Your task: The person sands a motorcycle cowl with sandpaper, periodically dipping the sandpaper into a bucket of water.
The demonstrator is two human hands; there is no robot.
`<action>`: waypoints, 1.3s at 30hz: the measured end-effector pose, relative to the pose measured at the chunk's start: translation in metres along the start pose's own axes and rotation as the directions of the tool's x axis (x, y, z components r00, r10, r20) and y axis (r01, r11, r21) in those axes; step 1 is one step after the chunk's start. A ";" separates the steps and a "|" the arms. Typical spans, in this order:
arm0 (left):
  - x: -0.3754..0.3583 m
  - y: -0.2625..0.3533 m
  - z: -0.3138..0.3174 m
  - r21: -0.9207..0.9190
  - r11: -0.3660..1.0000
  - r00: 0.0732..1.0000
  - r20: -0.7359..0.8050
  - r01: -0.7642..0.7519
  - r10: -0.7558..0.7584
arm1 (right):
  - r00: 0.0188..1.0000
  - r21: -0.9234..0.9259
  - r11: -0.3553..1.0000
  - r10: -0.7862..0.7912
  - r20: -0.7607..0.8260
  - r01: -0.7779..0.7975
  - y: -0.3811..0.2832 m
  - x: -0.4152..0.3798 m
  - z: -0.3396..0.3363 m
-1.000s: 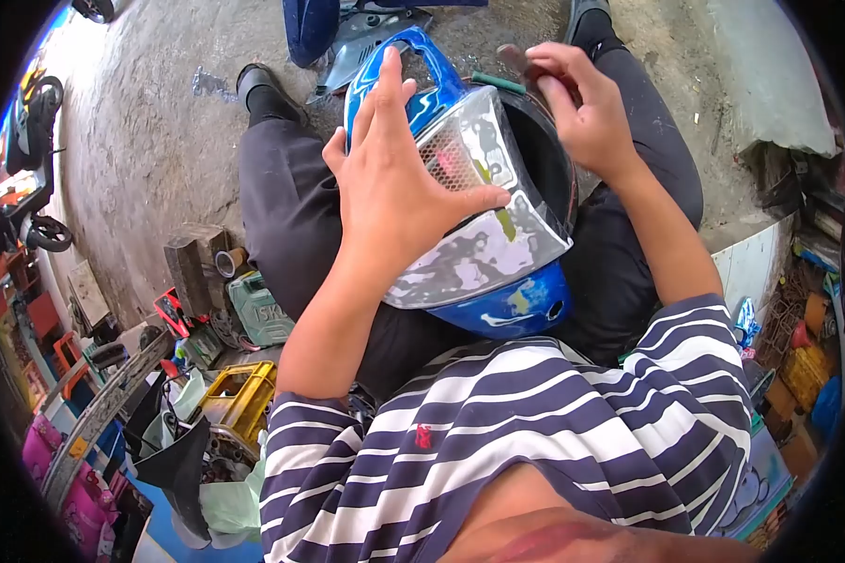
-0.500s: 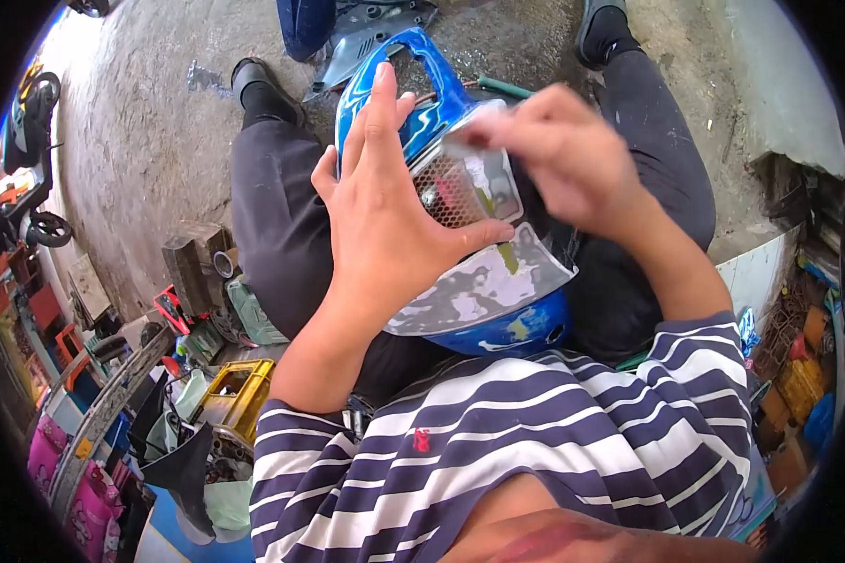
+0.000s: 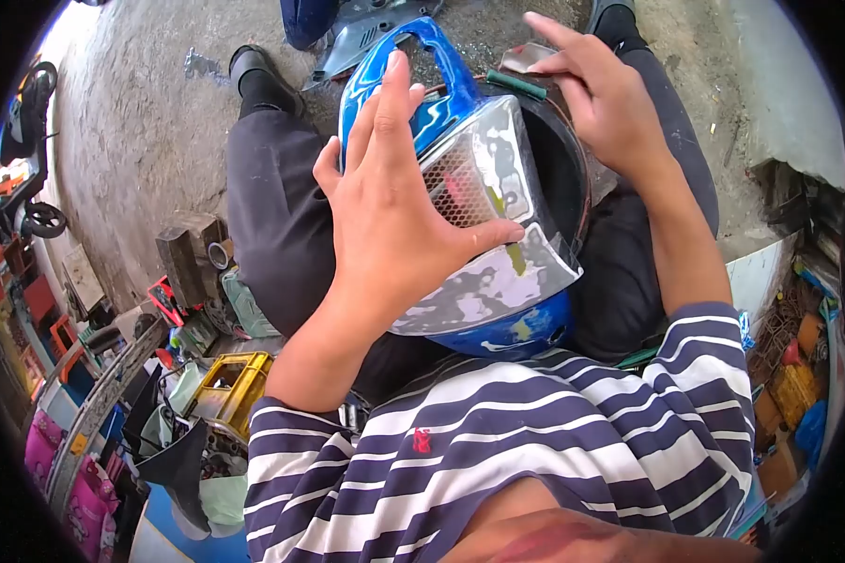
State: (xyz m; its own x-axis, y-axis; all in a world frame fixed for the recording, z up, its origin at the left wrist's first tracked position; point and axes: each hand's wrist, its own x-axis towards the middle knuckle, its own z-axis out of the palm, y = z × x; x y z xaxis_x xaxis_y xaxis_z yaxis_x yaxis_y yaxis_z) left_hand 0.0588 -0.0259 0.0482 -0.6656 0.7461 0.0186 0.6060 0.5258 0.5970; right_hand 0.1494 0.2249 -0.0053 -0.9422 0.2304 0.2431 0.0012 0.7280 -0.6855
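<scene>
A blue plastic panel (image 3: 461,83) with patchy grey and white areas and a honeycomb mesh lies across my lap. My left hand (image 3: 385,202) rests on it with fingers spread, the thumb on the patchy part beside the mesh. Off the panel's upper right side, my right hand (image 3: 606,98) pinches a small greyish sheet (image 3: 530,57) between thumb and fingers, with the index finger stretched out. Under the right hand is a dark round container (image 3: 556,155), with a green object (image 3: 516,85) at its rim.
A grey plastic part (image 3: 361,39) lies on the floor ahead. At the lower left are a yellow crate (image 3: 232,389) and assorted parts. A toy-like scooter (image 3: 28,155) stands far left. Clutter with a blue bag (image 3: 810,430) lies at the right.
My right hand has lifted off the panel and moved up and right with the small sheet, uncovering the dark container. My left hand stays spread on the panel.
</scene>
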 end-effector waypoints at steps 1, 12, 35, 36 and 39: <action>0.001 0.000 0.000 -0.003 1.000 1.000 -0.005 -0.012 0.012 | 0.999 0.002 1.000 0.028 -0.035 -0.028 -0.004 0.001 -0.004; -0.001 -0.001 0.001 0.011 1.000 1.000 -0.017 0.009 -0.008 | 0.980 0.097 0.982 0.146 0.134 -0.159 0.016 0.000 0.022; -0.012 -0.012 0.011 0.023 0.995 0.993 -0.059 -0.096 0.098 | 0.883 0.281 0.837 0.439 0.167 -0.469 0.098 -0.079 -0.006; -0.012 -0.013 0.012 0.031 0.995 0.993 -0.057 -0.097 0.099 | 0.882 0.307 0.827 0.443 0.162 -0.471 0.098 -0.085 -0.005; -0.009 -0.013 0.012 0.049 0.994 0.994 -0.044 -0.093 0.096 | 0.857 0.410 0.759 0.496 0.140 -0.506 0.100 -0.097 -0.003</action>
State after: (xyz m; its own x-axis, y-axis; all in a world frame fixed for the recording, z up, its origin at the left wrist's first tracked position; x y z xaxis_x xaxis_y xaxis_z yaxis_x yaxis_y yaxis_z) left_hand 0.0621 -0.0348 0.0310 -0.6231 0.7742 0.1109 0.6862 0.4731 0.5525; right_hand 0.2415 0.2773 -0.0952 -0.8539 0.4681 -0.2273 0.3399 0.1710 -0.9248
